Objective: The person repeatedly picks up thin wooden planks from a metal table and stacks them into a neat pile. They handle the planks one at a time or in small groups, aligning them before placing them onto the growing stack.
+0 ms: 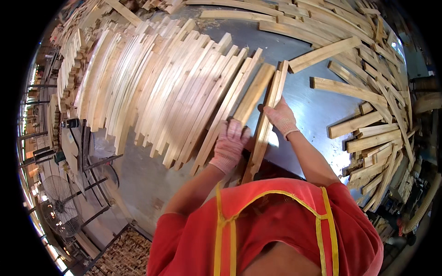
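Observation:
My right hand [282,117], in a pale knitted glove, is closed round the right side of a pair of long wooden strips [262,138] lying side by side, near ends toward my body. My left hand [230,143], in a pinkish glove, has its fingers curled over the near end of a shorter-looking wooden strip [254,92], slightly smeared by motion. To the left of that strip, a broad row of wooden strips [184,92] lies side by side on the metal table [159,181], their ends uneven. My palms are hidden.
Loose wooden strips [343,87] lie crisscrossed in a heap along the table's right and far sides. A large fan [59,198] stands at the left, beside dark metal frames. Stacked short wood pieces [120,253] sit at the lower left. A hose [421,211] hangs at the right.

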Demonstrator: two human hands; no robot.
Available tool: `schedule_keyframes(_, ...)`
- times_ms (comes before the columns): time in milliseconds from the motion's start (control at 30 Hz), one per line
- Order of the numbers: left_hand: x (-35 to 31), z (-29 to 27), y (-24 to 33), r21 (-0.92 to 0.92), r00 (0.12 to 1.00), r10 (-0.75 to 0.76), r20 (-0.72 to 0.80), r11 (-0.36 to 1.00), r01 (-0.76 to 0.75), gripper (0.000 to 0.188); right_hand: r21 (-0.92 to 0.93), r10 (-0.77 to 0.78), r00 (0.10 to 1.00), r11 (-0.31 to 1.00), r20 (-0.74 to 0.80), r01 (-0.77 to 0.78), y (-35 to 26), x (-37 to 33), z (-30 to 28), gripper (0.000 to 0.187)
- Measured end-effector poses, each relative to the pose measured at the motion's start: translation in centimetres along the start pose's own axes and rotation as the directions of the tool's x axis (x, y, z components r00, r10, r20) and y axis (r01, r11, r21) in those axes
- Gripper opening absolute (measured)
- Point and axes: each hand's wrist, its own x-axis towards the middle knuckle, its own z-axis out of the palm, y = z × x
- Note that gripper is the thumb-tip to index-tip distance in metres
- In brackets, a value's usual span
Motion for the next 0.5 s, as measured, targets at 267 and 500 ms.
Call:
schedule_keyframes(267, -0.1, -10.8, -10.3, -0.566, 0.958, -0.276, -0.082, 0.804, 0.183, 0.047, 0.564, -0.244, 0.970, 0.800, -0.006, 0.205, 0.8, 3.6, 8.0, 0.063)
schedule_keyframes(500, -8.5, -2.5, -33.6, 0.031, 0.894, -0.346, -0.284, 0.929, 0.369, 0.051, 0.454, -0.344, 0.935, 0.822, -0.085, 0.344, -1.5, 6.1, 5.4, 0.046)
